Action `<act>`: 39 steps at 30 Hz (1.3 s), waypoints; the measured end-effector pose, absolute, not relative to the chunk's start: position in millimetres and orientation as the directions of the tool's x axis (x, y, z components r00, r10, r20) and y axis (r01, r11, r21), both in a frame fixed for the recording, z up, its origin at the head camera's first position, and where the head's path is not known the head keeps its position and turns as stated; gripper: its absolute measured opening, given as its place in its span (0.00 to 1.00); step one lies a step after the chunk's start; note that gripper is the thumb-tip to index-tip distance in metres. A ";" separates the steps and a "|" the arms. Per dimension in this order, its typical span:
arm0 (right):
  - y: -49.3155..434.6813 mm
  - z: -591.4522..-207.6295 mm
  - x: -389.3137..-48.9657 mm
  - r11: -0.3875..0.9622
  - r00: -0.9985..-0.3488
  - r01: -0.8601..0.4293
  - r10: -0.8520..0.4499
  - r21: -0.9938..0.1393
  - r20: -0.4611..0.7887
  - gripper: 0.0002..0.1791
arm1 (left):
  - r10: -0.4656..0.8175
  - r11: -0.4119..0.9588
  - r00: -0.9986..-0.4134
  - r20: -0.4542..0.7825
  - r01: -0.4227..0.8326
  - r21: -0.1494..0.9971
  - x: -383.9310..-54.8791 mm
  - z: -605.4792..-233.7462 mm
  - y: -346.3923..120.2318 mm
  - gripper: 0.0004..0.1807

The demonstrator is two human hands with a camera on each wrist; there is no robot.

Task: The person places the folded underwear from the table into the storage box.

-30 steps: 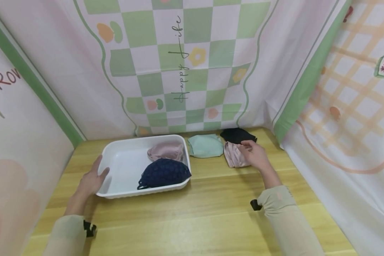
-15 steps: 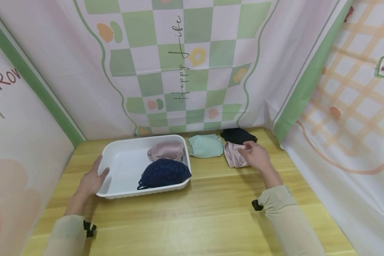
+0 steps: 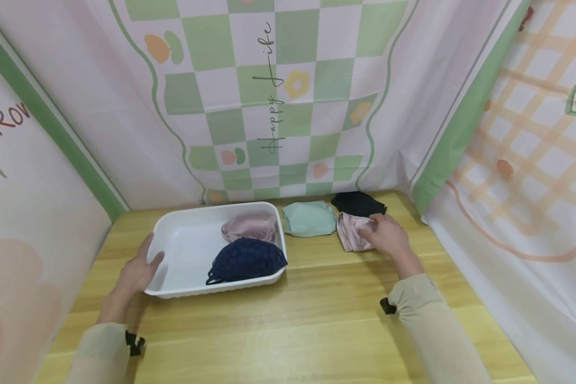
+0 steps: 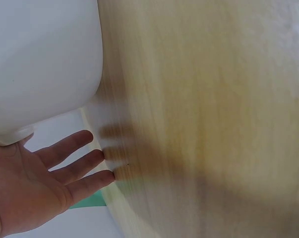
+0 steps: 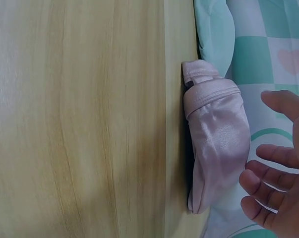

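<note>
My left hand rests at the left end of a white tray, its thumb over the rim and its other fingers outside. In the left wrist view three of those fingers stretch straight past the tray's corner. A pink satin bundle and a navy dotted one with a strap loop, looking like folded bras, lie in the tray's right half. Above a folded pink satin garment hovers my right hand, fingers loosely bent. The right wrist view shows a gap between fingertips and garment.
A folded mint garment lies between the tray and the pink garment. Behind the pink one is a folded black piece. Printed curtains hang behind the wooden table and at both sides.
My right hand has shifted slightly to the right above the pink garment. The left hand, the tray and the garments stay where they were.
</note>
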State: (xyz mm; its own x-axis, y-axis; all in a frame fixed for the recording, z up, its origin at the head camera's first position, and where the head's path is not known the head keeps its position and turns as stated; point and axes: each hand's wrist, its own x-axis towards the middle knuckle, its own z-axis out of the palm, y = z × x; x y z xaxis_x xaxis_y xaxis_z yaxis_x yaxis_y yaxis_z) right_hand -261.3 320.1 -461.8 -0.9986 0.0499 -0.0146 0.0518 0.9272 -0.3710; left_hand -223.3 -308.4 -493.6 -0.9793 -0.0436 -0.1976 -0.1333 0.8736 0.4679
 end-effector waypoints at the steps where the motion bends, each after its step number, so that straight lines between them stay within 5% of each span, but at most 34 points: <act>1: 320.5 -462.4 -261.6 0.930 -0.999 0.053 0.049 -0.364 -0.020 0.43 | -0.044 0.873 -0.979 -0.197 -0.133 0.469 -223.4 -494.0 -308.4 0.43; 25: 330.5 -478.4 -277.6 0.962 -0.987 0.106 0.070 -0.251 -0.146 0.60 | -0.035 0.877 -0.982 -0.186 -0.120 0.466 -224.0 -495.3 -309.6 0.43; 39: 329.9 -487.3 -279.3 0.968 -0.991 0.086 0.058 -0.237 -0.123 0.48 | -0.032 0.877 -0.982 -0.184 -0.115 0.466 -223.1 -493.6 -309.6 0.42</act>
